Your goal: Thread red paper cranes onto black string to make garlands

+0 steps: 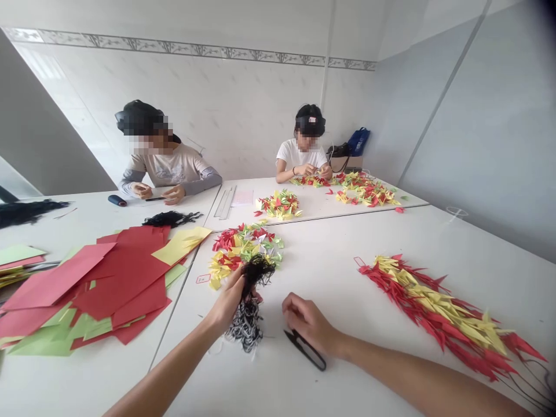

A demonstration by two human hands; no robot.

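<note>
Tbl (324, 260) space beyond R hand (310, 323)

Single head-worn camera, facing forward and down across white table (321, 260).

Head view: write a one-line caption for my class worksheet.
Left hand holding black threads, right hand beside black snips, with folded red and yellow paper pieces on the white table.

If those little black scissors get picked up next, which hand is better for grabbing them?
Probably the right hand: it lies beside the black scissors, and nothing shows in its grasp. The left hand is farther away and busy holding black threads.
</note>
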